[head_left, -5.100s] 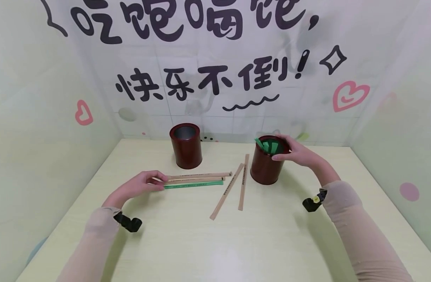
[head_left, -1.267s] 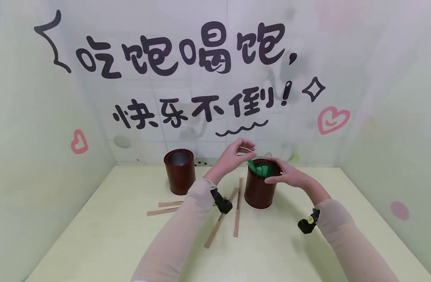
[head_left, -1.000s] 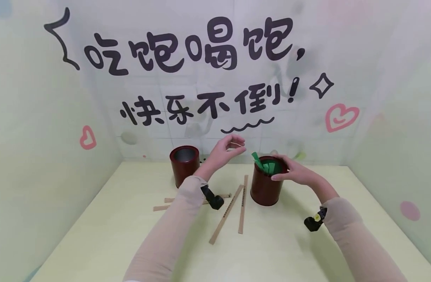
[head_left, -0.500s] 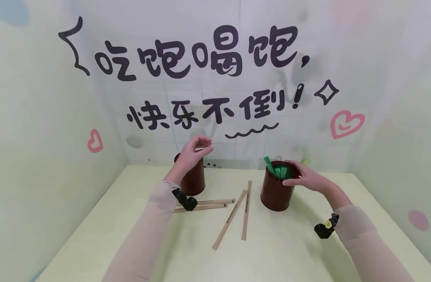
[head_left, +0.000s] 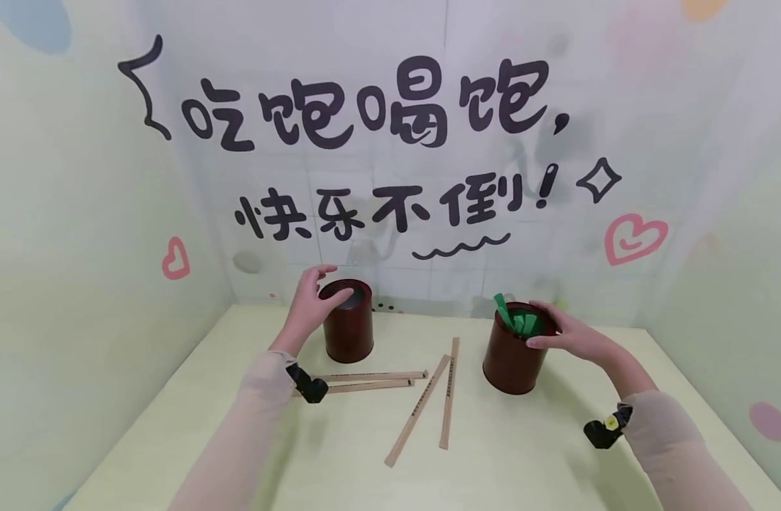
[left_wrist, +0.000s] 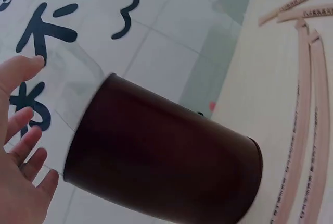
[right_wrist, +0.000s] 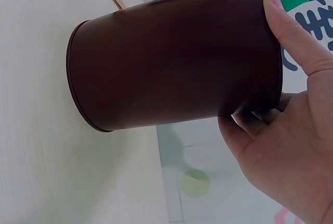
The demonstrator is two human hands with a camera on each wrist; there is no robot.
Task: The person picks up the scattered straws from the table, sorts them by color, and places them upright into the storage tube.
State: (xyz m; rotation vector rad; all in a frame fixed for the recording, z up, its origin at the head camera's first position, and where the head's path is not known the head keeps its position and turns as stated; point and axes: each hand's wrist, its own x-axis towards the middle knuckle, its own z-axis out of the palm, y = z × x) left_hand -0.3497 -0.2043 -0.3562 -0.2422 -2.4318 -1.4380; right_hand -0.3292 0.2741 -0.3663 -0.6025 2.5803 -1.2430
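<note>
L grip [head_left: 307,306] fingers apart, nothing held, just by glossy dark-red cylindrical can [head_left: 349,337]. R grip [head_left: 577,335] clamped on matching dark-red can [head_left: 510,365], flat green paper strips [head_left: 525,324] inside. Prob. part-done: greens in; 4 flat tan paper strips [head_left: 419,410] loose on bench [head_left: 493,454] betw. grips.

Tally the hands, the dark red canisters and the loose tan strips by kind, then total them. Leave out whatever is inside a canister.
Hands: 2 (left hand, right hand)
Dark red canisters: 2
Loose tan strips: 4
Total: 8
</note>
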